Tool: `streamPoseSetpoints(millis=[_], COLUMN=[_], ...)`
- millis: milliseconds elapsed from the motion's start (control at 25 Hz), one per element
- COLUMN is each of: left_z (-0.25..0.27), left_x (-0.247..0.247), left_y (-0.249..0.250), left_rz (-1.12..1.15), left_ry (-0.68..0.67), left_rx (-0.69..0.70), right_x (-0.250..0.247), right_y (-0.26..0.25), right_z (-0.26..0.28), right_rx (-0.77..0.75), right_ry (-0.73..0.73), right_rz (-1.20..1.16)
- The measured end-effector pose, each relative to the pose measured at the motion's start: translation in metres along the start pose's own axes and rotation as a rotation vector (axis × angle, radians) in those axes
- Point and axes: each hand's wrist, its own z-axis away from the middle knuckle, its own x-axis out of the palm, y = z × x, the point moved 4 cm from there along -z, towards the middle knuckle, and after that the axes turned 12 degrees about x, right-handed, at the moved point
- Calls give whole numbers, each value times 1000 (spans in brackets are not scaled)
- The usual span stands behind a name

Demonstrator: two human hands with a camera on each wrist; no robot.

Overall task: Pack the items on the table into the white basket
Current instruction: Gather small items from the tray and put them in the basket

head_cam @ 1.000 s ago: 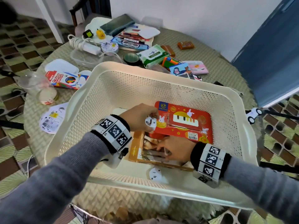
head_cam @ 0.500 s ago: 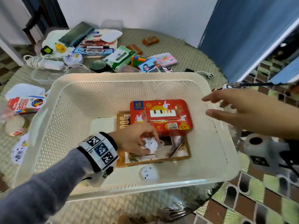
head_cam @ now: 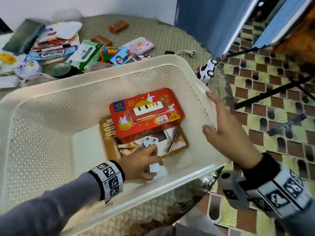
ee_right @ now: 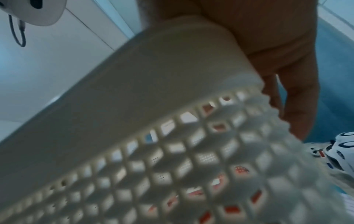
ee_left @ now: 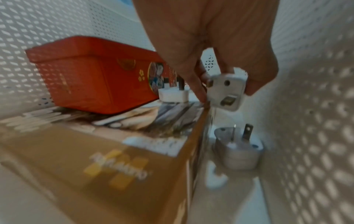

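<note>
Inside the white basket (head_cam: 81,92) on the desk (head_cam: 170,41), the left hand (head_cam: 139,163) pinches one white plug adapter (ee_left: 226,92) between thumb and fingertips. Of three adapters, a second (ee_left: 238,150) lies on the floor, a third (ee_left: 173,94) on the brown box (head_cam: 110,143) beside one red tin (head_cam: 146,113). The right hand (head_cam: 226,132), fingers straight, rests on the right rim; its palm is hidden. The items beyond are blurred.

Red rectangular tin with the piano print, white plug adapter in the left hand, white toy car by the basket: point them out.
Red rectangular tin (head_cam: 144,113), head view, middle of the lid.
White plug adapter (ee_left: 227,91), left wrist view, flat socket face.
White toy car (head_cam: 207,69), head view, body between the wheels.
</note>
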Motion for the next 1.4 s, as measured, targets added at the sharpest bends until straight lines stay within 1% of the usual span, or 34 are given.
streamPoseSetpoints(millis=[80,120,240,320,440,520,640,720,760,840,1040,1080,1200,1400], left_z=[3,3,4,7,16,16,14,16,17,17,12,8,-16,-81], left_x=[2,3,7,8,12,12,6,3,3,8,16,16,18,18], left_y=[-4,-6,-10,-11,-16,-18,-19,-18,-16,-11,-11,-10,2,14], left_rz=[60,60,34,4,-68,-34,6,-68,-135,-226,-256,-290,-374,-279], left_ry=[99,102,41,73,102,52,-122,-186,-183,-132,-131,-107,6,97], left_rx=[23,23,-10,17,73,96,85,117,153,227,295,313,390,428], right_x=[-1,-1,0,0,-2,-2,-2,-1,-1,-1,0,1,1,1], right_y=[-1,0,3,2,2,2,4,7,8,9,8,8,9,9], right_z=[0,-1,-1,0,1,2,1,1,1,0,0,0,-1,0], right_rx=[19,39,91,97,120,129,129,135,140,151,130,126,120,116], right_ry=[41,44,22,14,32,41,32,25,24,24,31,36,60,68], right_rz=[-11,-5,-67,-106,-105,-113,-147,-163,-168,-168,-176,-183,-187,-214])
